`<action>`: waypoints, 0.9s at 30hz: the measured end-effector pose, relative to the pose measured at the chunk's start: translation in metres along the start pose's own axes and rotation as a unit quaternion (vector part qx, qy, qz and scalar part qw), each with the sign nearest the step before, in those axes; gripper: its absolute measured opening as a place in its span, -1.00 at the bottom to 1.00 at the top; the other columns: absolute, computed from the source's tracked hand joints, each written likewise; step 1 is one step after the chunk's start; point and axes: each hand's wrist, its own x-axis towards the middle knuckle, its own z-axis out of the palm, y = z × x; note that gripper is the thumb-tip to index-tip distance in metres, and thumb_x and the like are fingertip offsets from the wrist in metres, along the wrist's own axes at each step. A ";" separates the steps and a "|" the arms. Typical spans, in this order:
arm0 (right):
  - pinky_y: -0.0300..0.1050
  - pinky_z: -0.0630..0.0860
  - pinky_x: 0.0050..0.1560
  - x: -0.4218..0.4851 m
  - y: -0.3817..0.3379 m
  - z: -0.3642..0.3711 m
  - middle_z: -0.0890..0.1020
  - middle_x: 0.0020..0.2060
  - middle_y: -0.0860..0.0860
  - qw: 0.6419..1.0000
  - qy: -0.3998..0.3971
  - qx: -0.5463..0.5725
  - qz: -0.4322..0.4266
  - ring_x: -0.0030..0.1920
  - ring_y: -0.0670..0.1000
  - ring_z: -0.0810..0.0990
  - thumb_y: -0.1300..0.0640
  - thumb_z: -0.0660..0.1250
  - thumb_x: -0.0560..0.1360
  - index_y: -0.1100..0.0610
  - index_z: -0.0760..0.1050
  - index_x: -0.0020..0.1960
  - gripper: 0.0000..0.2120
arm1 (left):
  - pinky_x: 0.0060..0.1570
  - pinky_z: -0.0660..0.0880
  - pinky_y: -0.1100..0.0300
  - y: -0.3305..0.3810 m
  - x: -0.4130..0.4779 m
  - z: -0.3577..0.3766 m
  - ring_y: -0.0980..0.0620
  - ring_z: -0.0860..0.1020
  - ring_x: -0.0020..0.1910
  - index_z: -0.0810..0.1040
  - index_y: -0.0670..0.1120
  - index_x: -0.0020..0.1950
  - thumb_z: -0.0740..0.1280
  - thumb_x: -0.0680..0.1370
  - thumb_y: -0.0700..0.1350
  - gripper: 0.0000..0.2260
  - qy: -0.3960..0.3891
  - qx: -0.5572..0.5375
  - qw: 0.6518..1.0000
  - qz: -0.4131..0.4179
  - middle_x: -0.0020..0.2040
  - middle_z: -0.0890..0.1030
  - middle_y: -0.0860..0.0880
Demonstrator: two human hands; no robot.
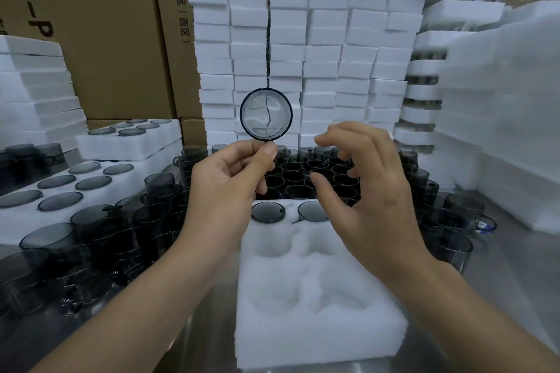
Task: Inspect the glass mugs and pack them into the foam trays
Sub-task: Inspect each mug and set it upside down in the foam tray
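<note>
Two glass mugs (268,211) sit in the far pockets of the foam tray (318,327), which lies at the table (515,266) near edge. Left grip (227,185) pinches a third mug (266,113) at its lower edge, raised end-on above the table's middle. Right grip (372,191) hovers just beside it, fingers loosely curled, holding nothing. Loose mugs (315,169) crowd the far and left sides.

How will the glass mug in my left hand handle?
The mug is probably stiff and slippery: smooth clear glass, pinched by the left hand at its edge. Likely fragile if dropped. On its side its round wall may roll.
</note>
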 end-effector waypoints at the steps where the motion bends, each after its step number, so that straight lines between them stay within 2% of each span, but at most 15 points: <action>1: -0.23 0.47 0.22 0.000 0.000 0.001 0.48 0.31 -0.11 1.000 0.000 -0.001 -0.001 0.30 -0.03 0.51 0.24 0.50 0.54 -0.05 0.47 0.36 -0.53 | -0.35 0.42 0.35 0.000 0.000 0.000 0.13 0.46 -0.36 0.78 0.07 -0.08 0.50 0.59 -0.01 -0.92 -0.001 -0.003 1.000 -0.011 -0.28 0.61 0.09; 4: -0.21 0.48 0.23 0.001 0.001 0.000 0.48 0.31 -0.11 1.000 0.006 -0.007 0.003 0.25 -0.03 0.52 0.21 0.50 0.55 -0.02 0.47 0.40 -0.53 | -0.33 0.43 0.34 0.004 0.002 0.000 0.14 0.44 -0.36 0.75 0.03 -0.11 0.50 0.58 0.01 -0.89 -0.041 -0.044 0.996 -0.070 -0.28 0.54 0.09; 7: -0.14 0.48 0.29 0.001 -0.001 -0.002 0.46 0.36 -0.16 0.999 -0.006 -0.002 0.034 0.28 -0.05 0.51 0.05 0.50 0.58 -0.05 0.39 0.52 -0.44 | -0.34 0.40 0.31 0.008 0.003 0.000 0.16 0.44 -0.35 0.66 0.02 -0.05 0.49 0.60 -0.01 -0.92 -0.137 -0.136 0.973 -0.125 -0.27 0.45 0.10; 9: -0.16 0.47 0.32 0.002 -0.004 -0.003 0.45 0.42 -0.28 0.991 -0.038 0.048 0.123 0.36 -0.11 0.51 -0.18 0.46 0.56 -0.16 0.31 0.59 -0.34 | -0.33 0.41 0.29 0.010 0.003 0.000 0.15 0.44 -0.31 0.59 -0.02 0.04 0.40 0.60 0.00 -0.89 -0.192 -0.189 0.950 -0.157 -0.27 0.40 0.08; 11: -0.10 0.56 0.27 0.008 -0.008 -0.004 0.58 0.35 -0.29 0.948 -0.085 0.185 0.243 0.32 -0.15 0.58 -0.27 0.41 0.55 -0.16 0.42 0.54 -0.39 | -0.30 0.41 0.28 0.011 0.002 -0.001 0.14 0.43 -0.28 0.64 -0.03 0.04 0.37 0.61 0.00 -0.88 -0.234 -0.214 0.932 -0.173 -0.26 0.38 0.08; 13: -0.06 0.66 0.18 0.012 -0.010 -0.005 0.74 0.17 -0.16 0.892 -0.142 0.307 0.300 0.22 -0.10 0.68 -0.19 0.37 0.60 -0.08 0.64 0.35 -0.62 | -0.27 0.40 0.28 0.012 0.001 -0.002 0.16 0.43 -0.28 0.71 0.00 0.00 0.36 0.63 0.00 -0.84 -0.266 -0.215 0.924 -0.172 -0.24 0.41 0.08; 15: -0.11 0.64 -0.01 0.012 -0.014 -0.004 0.78 0.04 -0.04 0.869 -0.160 0.349 0.312 0.16 0.02 0.72 -0.09 0.40 0.65 -0.03 0.73 0.20 -0.77 | -0.26 0.40 0.29 0.012 0.001 -0.001 0.17 0.44 -0.28 0.74 0.03 -0.03 0.34 0.65 0.01 -0.81 -0.283 -0.196 0.925 -0.160 -0.23 0.50 0.09; 17: -0.17 0.56 -0.11 0.010 -0.017 -0.002 0.79 -0.02 0.02 0.860 -0.133 0.373 0.322 0.11 0.05 0.73 -0.02 0.42 0.64 0.00 0.74 0.14 -0.82 | -0.26 0.40 0.31 0.010 0.001 0.000 0.18 0.45 -0.29 0.74 0.05 -0.04 0.34 0.65 0.03 -0.80 -0.283 -0.180 0.930 -0.150 -0.26 0.54 0.11; 20: -0.13 0.52 -0.10 0.007 -0.023 0.003 0.79 -0.07 0.04 0.847 -0.090 0.398 0.342 0.02 0.00 0.72 -0.01 0.47 0.58 0.04 0.74 0.08 -0.84 | -0.28 0.43 0.30 0.007 0.001 0.001 0.18 0.45 -0.29 0.73 0.03 -0.01 0.35 0.65 0.05 -0.82 -0.263 -0.175 0.938 -0.144 -0.24 0.49 0.08; 23: -0.03 0.51 -0.10 0.007 -0.026 0.005 0.75 -0.21 -0.06 0.820 -0.057 0.444 0.356 -0.17 -0.14 0.68 -0.05 0.50 0.49 0.00 0.73 -0.01 -0.85 | -0.28 0.44 0.29 0.005 0.001 0.002 0.17 0.46 -0.28 0.71 -0.10 0.17 0.38 0.63 0.05 -0.73 -0.247 -0.170 0.942 -0.148 -0.14 0.44 0.03; 25: -0.11 0.51 -0.16 0.007 -0.028 0.004 0.74 -0.24 -0.04 0.827 -0.049 0.455 0.327 -0.22 -0.13 0.69 0.00 0.51 0.50 0.06 0.70 -0.02 -0.86 | -0.27 0.44 0.30 0.005 -0.001 0.004 0.17 0.46 -0.29 0.69 -0.15 0.26 0.36 0.65 0.07 -0.65 -0.230 -0.149 0.951 -0.144 -0.18 0.44 0.05; 27: -0.25 0.53 -0.24 0.007 -0.030 0.005 0.74 -0.25 0.05 0.854 -0.037 0.436 0.281 -0.23 -0.06 0.72 0.13 0.53 0.52 0.17 0.67 -0.03 -0.89 | -0.27 0.42 0.30 0.004 -0.006 0.009 0.17 0.42 -0.31 0.74 0.00 0.07 0.36 0.69 0.08 -0.78 -0.216 -0.110 0.962 -0.122 -0.28 0.45 0.08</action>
